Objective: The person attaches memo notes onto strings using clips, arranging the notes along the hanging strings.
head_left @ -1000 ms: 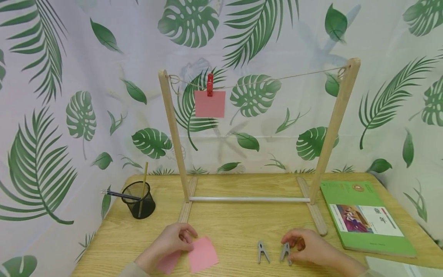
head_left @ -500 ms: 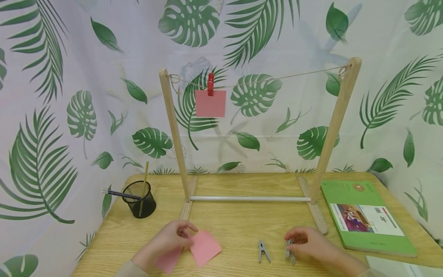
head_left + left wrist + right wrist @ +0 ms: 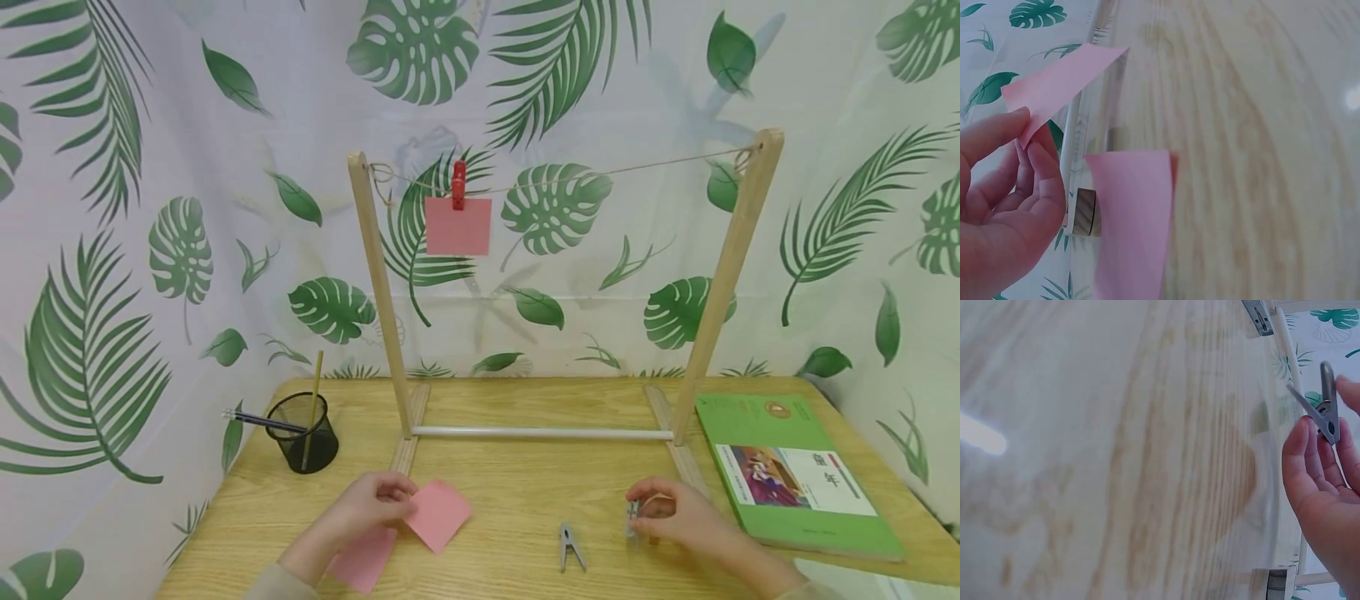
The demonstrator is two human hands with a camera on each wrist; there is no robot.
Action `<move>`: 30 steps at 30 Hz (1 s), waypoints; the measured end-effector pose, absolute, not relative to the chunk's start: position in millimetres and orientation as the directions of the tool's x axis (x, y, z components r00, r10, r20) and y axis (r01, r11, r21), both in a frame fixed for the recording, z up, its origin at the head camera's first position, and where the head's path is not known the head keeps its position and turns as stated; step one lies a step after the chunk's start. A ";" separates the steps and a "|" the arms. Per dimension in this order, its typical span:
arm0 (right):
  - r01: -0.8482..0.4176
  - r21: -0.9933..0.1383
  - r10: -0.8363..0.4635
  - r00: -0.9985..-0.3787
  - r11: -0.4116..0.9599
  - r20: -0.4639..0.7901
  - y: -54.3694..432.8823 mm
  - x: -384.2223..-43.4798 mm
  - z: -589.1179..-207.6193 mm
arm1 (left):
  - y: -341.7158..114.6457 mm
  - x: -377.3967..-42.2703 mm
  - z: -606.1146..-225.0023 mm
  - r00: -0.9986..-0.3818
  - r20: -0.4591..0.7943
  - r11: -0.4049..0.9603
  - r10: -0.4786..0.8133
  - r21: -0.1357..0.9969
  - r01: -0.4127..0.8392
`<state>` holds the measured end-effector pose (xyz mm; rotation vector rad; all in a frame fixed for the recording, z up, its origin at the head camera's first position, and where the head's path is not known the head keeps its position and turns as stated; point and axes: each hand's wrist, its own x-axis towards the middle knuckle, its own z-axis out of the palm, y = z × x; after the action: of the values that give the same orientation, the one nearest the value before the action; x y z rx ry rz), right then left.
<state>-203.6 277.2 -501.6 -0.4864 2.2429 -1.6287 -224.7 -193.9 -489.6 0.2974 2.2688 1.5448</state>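
Observation:
My left hand (image 3: 372,507) pinches a pink sticky note (image 3: 441,515) by one corner between thumb and fingers; in the left wrist view the held note (image 3: 1063,84) tilts up above the table. Below that hand a second pink note (image 3: 363,560) lies on the wood. My right hand (image 3: 682,518) holds a grey clothespin (image 3: 633,518) in its fingers, and the right wrist view shows this clothespin (image 3: 1324,409) with its legs spread. Another grey clothespin (image 3: 570,547) lies on the table between the hands.
Behind the hands stands a wooden frame (image 3: 726,292) with a string across its top. From the string a red clothespin (image 3: 459,187) hangs a pink note (image 3: 458,229). A black mesh pencil cup (image 3: 309,442) is at left, a green book (image 3: 795,479) at right.
My left hand has lifted its note away from the one beneath, slightly up and left. My right hand has raised its clothespin from the table and turned it, moving a little right.

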 end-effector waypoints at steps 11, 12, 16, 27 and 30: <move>0.027 -0.960 -0.333 -0.935 0.280 -0.123 280.9 -203.3 -493.5 | -193.8 -226.8 -487.2 -0.924 -0.165 0.324 0.345 0.945 -0.048; 0.048 -0.964 -0.327 -0.935 0.263 -0.136 280.7 -203.3 -491.9 | -193.8 -227.0 -487.0 -0.925 -0.166 0.323 0.341 0.945 -0.051; 0.089 -0.976 -0.325 -0.933 0.197 -0.151 279.3 -203.1 -485.6 | -193.6 -226.9 -484.9 -0.925 -0.161 0.310 0.343 0.949 -0.050; 0.142 -0.984 -0.316 -0.934 0.104 -0.168 278.3 -206.7 -483.2 | -190.8 -228.2 -479.5 -0.928 -0.144 0.264 0.343 0.963 -0.052; 0.135 -0.987 -0.318 -0.936 0.081 -0.154 278.6 -208.6 -482.5 | -189.3 -229.7 -478.4 -0.931 -0.148 0.264 0.334 0.963 -0.058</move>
<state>-208.6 278.6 -482.5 -0.1812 2.0367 -1.9193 -229.7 -189.3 -478.4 0.2534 2.2189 1.7106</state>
